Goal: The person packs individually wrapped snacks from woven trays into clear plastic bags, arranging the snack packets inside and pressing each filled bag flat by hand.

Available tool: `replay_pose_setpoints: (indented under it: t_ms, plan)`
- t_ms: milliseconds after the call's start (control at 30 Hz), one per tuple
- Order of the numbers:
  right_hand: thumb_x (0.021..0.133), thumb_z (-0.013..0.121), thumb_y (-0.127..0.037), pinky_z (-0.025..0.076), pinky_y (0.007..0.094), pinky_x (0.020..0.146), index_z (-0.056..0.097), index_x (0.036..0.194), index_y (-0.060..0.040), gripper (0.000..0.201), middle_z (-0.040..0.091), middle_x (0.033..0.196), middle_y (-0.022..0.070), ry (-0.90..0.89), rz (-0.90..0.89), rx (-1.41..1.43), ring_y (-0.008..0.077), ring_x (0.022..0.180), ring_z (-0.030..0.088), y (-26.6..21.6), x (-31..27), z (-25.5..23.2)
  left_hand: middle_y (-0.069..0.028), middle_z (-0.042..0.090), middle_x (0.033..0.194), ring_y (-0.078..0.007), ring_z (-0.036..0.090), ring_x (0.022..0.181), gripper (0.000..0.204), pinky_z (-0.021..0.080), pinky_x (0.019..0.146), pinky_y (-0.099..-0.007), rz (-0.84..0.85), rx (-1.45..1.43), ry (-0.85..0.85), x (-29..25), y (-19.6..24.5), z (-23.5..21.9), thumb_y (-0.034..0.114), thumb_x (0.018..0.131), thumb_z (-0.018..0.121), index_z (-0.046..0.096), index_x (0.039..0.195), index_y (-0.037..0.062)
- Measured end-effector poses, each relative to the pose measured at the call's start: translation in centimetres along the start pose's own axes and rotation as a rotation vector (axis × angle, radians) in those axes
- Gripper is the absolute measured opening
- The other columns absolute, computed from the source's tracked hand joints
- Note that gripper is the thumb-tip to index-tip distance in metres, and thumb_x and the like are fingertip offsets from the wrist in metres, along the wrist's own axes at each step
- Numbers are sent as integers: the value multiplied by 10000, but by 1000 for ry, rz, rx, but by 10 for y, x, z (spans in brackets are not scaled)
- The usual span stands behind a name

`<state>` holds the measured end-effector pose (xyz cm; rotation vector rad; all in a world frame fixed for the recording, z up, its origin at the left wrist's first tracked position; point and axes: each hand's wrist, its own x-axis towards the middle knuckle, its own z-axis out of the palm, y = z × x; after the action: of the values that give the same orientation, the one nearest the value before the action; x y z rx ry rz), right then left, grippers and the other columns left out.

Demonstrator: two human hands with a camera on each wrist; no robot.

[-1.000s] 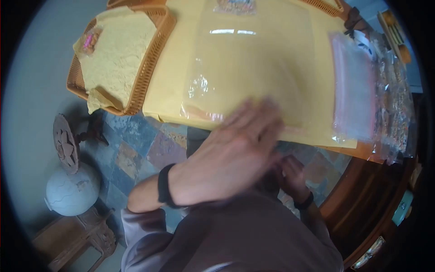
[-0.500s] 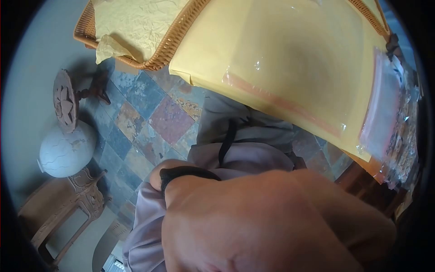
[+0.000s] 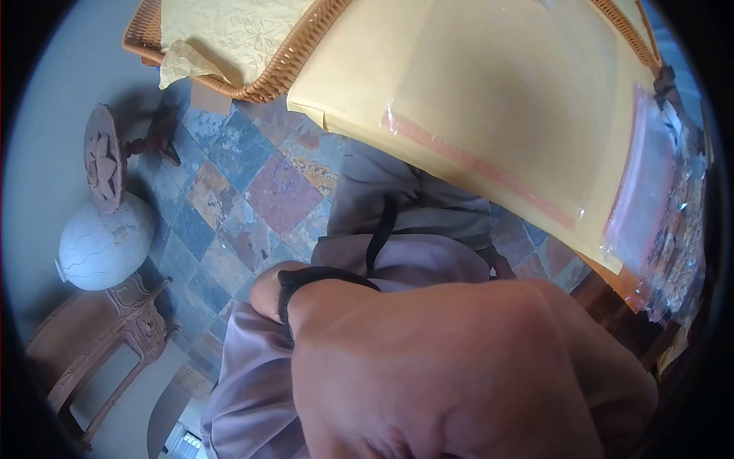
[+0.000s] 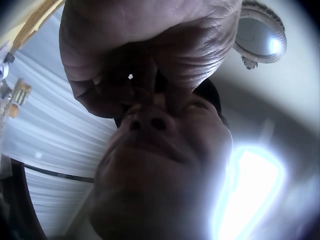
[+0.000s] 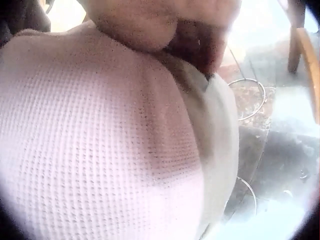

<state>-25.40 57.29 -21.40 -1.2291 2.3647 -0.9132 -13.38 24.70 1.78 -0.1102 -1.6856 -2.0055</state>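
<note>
My left hand (image 3: pixel 451 359) is raised close in front of the head camera, its back filling the lower part of the head view. A dark band (image 3: pixel 329 275) circles that wrist. In the left wrist view its thumb and bent fingers (image 4: pixel 107 100) come together right at the person's upper face; I cannot tell whether they pinch anything. Low beside the waist, a small part of my right hand (image 3: pixel 501 268) shows. The right wrist view has its loosely curled fingers (image 5: pixel 215 50) against the trousers (image 5: pixel 215 130), by the hem of the pale textured shirt (image 5: pixel 100 140).
A yellow-covered table (image 3: pixel 352 99) bears a large clear plastic bag (image 3: pixel 489 107). Clear bags (image 3: pixel 642 183) and packed items (image 3: pixel 680 245) lie at its right edge. A wicker basket (image 3: pixel 287 65) with crumpled paper (image 3: pixel 229 30) stands left. A carved chair (image 3: pixel 99 336) and white pot (image 3: pixel 107 241) are farther left.
My left hand has risen from in front of the table edge to the face. The head view has tilted down and turned, then shifted slightly. The right hand has gone mostly out of sight.
</note>
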Motion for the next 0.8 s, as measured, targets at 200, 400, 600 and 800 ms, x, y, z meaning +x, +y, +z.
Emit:
replay_pose_setpoints:
  t_ms: [200, 400, 600, 800]
  plan:
    - [775, 696, -38, 558, 410, 745, 705, 1097, 51, 335, 715, 959, 202, 49, 28, 25, 370, 855, 705, -5, 0, 3, -167, 680, 887, -257, 675, 823, 154, 526, 762, -354, 27, -119, -2, -3, 2, -3, 65, 835, 753, 703, 934, -42]
    - [755, 716, -40, 543, 391, 698, 709, 1040, 51, 299, 703, 887, 188, 22, 53, 38, 343, 776, 693, -7, 1, -4, -147, 680, 846, -235, 671, 782, 134, 519, 722, -335, 59, -235, -2, -8, 6, -12, 64, 831, 753, 706, 908, -36]
    - [730, 737, -30, 526, 385, 651, 705, 962, 46, 246, 681, 813, 178, 19, 99, 17, 334, 724, 681, 3, -11, -3, -128, 680, 806, -213, 667, 741, 115, 512, 682, -316, 89, -354, -5, -10, 7, -17, 62, 827, 753, 708, 881, -29]
    - [786, 724, -62, 527, 381, 651, 705, 981, 36, 219, 687, 827, 179, -23, 9, 8, 331, 727, 686, 10, -11, -10, -108, 680, 765, -190, 663, 700, 99, 505, 642, -298, 122, -481, -26, 1, -3, -8, 61, 823, 753, 710, 854, -22]
